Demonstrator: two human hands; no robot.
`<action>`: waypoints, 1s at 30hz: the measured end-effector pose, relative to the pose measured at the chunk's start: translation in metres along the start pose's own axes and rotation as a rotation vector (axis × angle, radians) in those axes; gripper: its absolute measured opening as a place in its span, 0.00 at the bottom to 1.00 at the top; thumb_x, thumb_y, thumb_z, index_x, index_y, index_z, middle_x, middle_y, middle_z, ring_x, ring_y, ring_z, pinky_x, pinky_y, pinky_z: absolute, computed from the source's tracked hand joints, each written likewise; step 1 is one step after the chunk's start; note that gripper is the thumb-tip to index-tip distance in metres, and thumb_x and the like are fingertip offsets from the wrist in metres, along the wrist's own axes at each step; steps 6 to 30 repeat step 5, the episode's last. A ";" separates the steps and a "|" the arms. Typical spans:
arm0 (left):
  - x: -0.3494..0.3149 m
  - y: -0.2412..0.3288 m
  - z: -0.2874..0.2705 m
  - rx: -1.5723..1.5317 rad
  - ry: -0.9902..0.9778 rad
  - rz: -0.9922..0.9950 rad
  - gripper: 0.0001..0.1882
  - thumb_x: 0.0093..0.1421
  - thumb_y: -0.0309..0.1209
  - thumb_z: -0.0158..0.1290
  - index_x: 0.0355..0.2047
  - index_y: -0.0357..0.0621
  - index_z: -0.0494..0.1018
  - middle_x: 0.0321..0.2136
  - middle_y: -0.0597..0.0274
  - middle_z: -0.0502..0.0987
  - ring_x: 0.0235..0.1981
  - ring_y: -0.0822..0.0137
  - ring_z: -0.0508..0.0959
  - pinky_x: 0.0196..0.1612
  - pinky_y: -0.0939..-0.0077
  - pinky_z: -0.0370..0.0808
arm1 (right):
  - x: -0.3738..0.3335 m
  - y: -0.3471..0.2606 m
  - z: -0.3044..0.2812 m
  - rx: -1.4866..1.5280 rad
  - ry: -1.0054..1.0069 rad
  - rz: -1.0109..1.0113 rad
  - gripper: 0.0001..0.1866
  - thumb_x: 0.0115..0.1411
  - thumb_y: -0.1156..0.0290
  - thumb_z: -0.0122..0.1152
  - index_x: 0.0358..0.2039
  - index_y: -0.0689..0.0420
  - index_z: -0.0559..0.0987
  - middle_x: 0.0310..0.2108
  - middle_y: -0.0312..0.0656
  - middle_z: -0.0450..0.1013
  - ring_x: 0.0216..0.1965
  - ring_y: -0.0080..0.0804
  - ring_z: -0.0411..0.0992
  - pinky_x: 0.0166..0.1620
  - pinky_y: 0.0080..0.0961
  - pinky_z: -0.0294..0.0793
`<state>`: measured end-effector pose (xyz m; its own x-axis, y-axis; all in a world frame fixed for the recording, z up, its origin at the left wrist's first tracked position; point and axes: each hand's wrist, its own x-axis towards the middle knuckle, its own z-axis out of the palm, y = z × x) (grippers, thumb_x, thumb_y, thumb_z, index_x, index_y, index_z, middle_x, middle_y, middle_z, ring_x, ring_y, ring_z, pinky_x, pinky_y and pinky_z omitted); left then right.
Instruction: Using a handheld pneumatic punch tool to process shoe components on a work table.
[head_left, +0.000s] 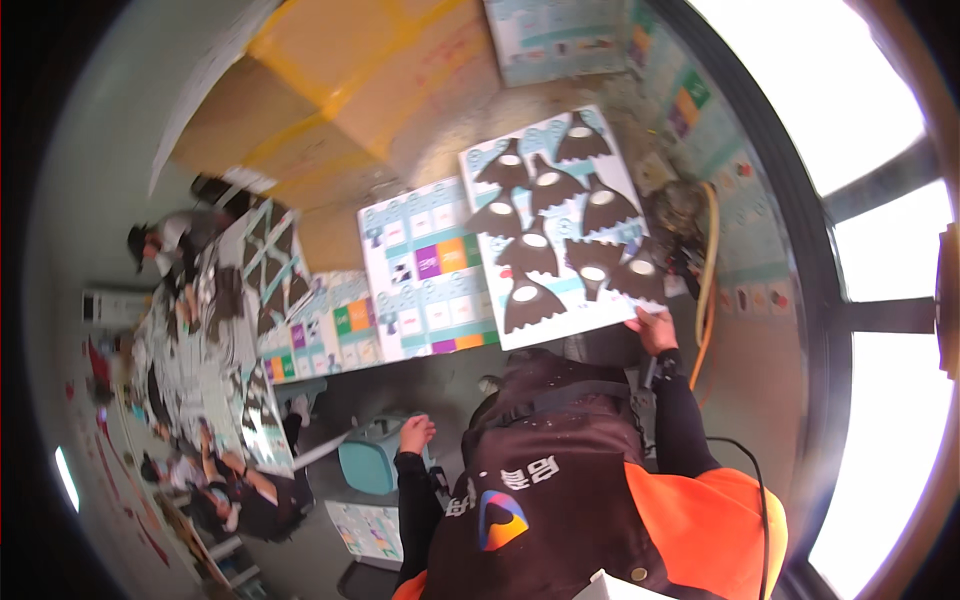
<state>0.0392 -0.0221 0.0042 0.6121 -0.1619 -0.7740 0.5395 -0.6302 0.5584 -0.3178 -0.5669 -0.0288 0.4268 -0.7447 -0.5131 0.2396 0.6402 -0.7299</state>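
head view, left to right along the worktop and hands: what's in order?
Co-workers at the long table → left hand by the teal stool → colourful printed sheet → white board of dark fan-shaped cutouts → right hand gripping that board's edge → orange hose.

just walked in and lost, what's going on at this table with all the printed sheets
A person in a dark apron and orange sleeves stands at a worktable. Their right hand grips the near corner of a white sheet covered with dark fan-shaped cutouts. Their left hand hangs closed and empty beside a teal box. More printed sheets lie alongside, a cardboard box sits beyond, and other people work further down on the left.
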 end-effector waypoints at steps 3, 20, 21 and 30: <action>-0.008 -0.019 0.004 -0.166 -0.060 -0.026 0.11 0.68 0.34 0.55 0.46 0.41 0.77 0.32 0.58 0.82 0.27 0.69 0.80 0.30 0.75 0.78 | 0.009 -0.009 -0.007 -0.220 -0.216 0.025 0.16 0.69 0.71 0.60 0.52 0.68 0.77 0.46 0.49 0.79 0.46 0.39 0.79 0.49 0.37 0.84; -0.028 -0.064 -0.021 -0.236 -0.015 0.033 0.11 0.68 0.34 0.54 0.44 0.41 0.78 0.32 0.57 0.83 0.29 0.65 0.81 0.33 0.71 0.79 | 0.008 -0.017 0.071 -0.232 -0.472 0.043 0.23 0.70 0.64 0.60 0.58 0.68 0.75 0.52 0.52 0.77 0.51 0.45 0.78 0.56 0.47 0.80; -0.028 -0.064 -0.021 -0.236 -0.015 0.033 0.11 0.68 0.34 0.54 0.44 0.41 0.78 0.32 0.57 0.83 0.29 0.65 0.81 0.33 0.71 0.79 | 0.008 -0.017 0.071 -0.232 -0.472 0.043 0.23 0.70 0.64 0.60 0.58 0.68 0.75 0.52 0.52 0.77 0.51 0.45 0.78 0.56 0.47 0.80; -0.028 -0.064 -0.021 -0.236 -0.015 0.033 0.11 0.68 0.34 0.54 0.44 0.41 0.78 0.32 0.57 0.83 0.29 0.65 0.81 0.33 0.71 0.79 | 0.008 -0.017 0.071 -0.232 -0.472 0.043 0.23 0.70 0.64 0.60 0.58 0.68 0.75 0.52 0.52 0.77 0.51 0.45 0.78 0.56 0.47 0.80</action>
